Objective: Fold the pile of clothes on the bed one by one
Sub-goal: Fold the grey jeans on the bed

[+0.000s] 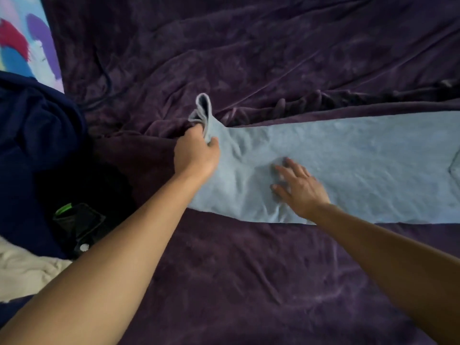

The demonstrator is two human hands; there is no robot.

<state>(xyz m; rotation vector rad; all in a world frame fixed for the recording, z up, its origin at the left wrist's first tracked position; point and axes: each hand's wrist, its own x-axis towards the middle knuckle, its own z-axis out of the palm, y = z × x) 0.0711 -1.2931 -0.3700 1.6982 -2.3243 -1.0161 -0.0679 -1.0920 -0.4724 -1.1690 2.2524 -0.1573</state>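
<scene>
We look down on a bed covered by a deep purple plush blanket (249, 282), velvety and creased into long soft ridges. Across its middle lies a pale blue-grey knit garment (361, 165), spread flat as a long band that runs off the right edge of view, its surface lightly rumpled. Our left hand (196, 153) grips the garment's left end, fingers curled round a bunched, narrowing tip that stands up above the knuckles. Our right hand (298, 188) rests flat on the cloth near its lower edge, fingers spread wide and holding nothing.

At the left sits a heap of dark navy clothes (37, 135), with a black item trimmed in bright green (79, 225) just below it and a cream fluffy fabric (25, 270) at the lower left. A bright multicoloured printed cloth (22, 41) fills the top left corner. Bare purple blanket stretches above and below the garment.
</scene>
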